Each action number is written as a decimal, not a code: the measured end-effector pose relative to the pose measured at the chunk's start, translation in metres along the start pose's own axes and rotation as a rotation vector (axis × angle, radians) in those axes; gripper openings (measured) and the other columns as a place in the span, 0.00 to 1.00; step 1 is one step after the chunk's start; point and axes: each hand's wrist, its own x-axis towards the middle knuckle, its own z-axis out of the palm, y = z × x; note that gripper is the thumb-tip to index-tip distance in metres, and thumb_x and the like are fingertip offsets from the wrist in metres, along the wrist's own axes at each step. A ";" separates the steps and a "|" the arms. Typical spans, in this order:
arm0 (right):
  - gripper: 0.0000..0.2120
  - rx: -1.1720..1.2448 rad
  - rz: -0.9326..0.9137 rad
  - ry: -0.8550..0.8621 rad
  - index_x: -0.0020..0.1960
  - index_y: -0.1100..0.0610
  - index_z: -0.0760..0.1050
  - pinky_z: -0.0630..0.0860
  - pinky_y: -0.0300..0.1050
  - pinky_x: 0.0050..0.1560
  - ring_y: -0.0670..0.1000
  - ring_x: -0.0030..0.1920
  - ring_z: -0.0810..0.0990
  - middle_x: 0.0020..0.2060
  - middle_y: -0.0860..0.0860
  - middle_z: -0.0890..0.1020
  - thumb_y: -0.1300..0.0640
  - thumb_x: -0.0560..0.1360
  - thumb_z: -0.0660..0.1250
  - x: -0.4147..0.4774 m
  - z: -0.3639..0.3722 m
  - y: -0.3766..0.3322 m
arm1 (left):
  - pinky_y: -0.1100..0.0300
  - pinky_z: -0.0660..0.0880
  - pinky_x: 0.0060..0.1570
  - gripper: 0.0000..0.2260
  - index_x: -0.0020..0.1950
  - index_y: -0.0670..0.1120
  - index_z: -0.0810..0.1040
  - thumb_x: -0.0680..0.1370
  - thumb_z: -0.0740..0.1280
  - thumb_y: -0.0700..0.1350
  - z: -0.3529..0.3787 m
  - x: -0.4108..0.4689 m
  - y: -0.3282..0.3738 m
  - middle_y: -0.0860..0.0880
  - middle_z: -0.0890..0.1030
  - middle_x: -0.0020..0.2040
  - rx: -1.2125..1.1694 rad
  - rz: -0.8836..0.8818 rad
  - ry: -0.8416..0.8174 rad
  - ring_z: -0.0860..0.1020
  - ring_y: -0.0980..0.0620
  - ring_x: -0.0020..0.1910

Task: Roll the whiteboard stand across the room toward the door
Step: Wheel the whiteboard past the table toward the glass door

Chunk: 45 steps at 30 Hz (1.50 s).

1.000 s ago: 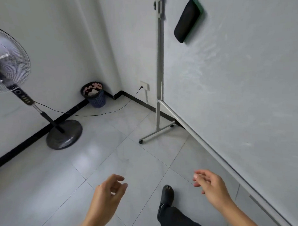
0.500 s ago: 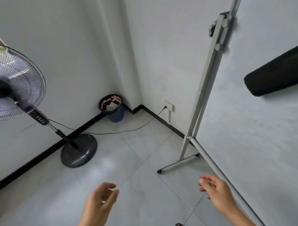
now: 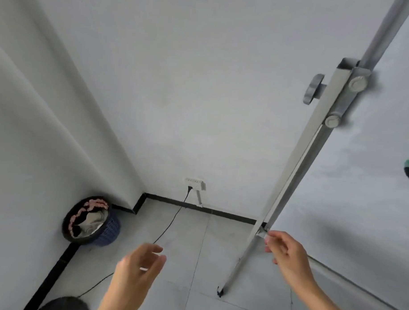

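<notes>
Both hands raised, empty; left hand [image 3: 138, 269] spread, palm turned right, fingers loosely curled, hovering over floor [image 3: 184, 242]; right hand [image 3: 288, 254] open, fingertips just beside lower corner of whiteboard stand [image 3: 298, 172], contact unclear; stand's upright leans across right side, board to its right, foot on floor near right hand; wall socket [image 3: 195, 183] w/ black cord plugged in; bin [image 3: 91, 220] in corner; no legible writing.

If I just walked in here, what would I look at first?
Probably the two bare hands reaching out at the bottom: the left hand open over the floor, the right hand open right by the stand's pole. That grey pole slants up the right side, with round knobs near its top. In the left corner sits a bin stuffed with trash.
</notes>
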 end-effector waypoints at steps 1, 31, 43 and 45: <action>0.03 0.009 0.016 0.037 0.48 0.49 0.79 0.80 0.51 0.47 0.43 0.42 0.85 0.41 0.47 0.86 0.56 0.75 0.68 -0.001 0.007 -0.006 | 0.65 0.78 0.37 0.08 0.44 0.57 0.80 0.74 0.72 0.43 -0.009 0.025 0.011 0.52 0.86 0.39 0.019 0.050 -0.052 0.82 0.58 0.35; 0.24 0.181 0.357 1.330 0.64 0.37 0.66 0.76 0.33 0.47 0.37 0.52 0.79 0.57 0.33 0.77 0.39 0.70 0.68 0.106 0.071 -0.141 | 0.63 0.78 0.35 0.10 0.44 0.50 0.75 0.70 0.69 0.55 0.140 0.191 0.412 0.51 0.78 0.37 -0.546 1.245 -1.506 0.78 0.51 0.34; 0.19 0.113 0.441 1.367 0.66 0.46 0.73 0.79 0.46 0.57 0.44 0.53 0.82 0.56 0.42 0.83 0.44 0.76 0.63 0.081 -0.006 -0.108 | 0.57 0.82 0.38 0.12 0.51 0.47 0.74 0.72 0.73 0.46 0.200 0.130 0.438 0.52 0.79 0.41 -0.462 1.203 -1.580 0.81 0.55 0.35; 0.20 0.115 0.440 1.360 0.67 0.47 0.72 0.79 0.47 0.57 0.45 0.54 0.82 0.58 0.43 0.83 0.44 0.76 0.63 0.071 -0.029 -0.095 | 0.67 0.79 0.33 0.12 0.52 0.46 0.73 0.73 0.73 0.45 0.219 0.111 0.446 0.53 0.78 0.40 -0.455 1.205 -1.582 0.80 0.59 0.34</action>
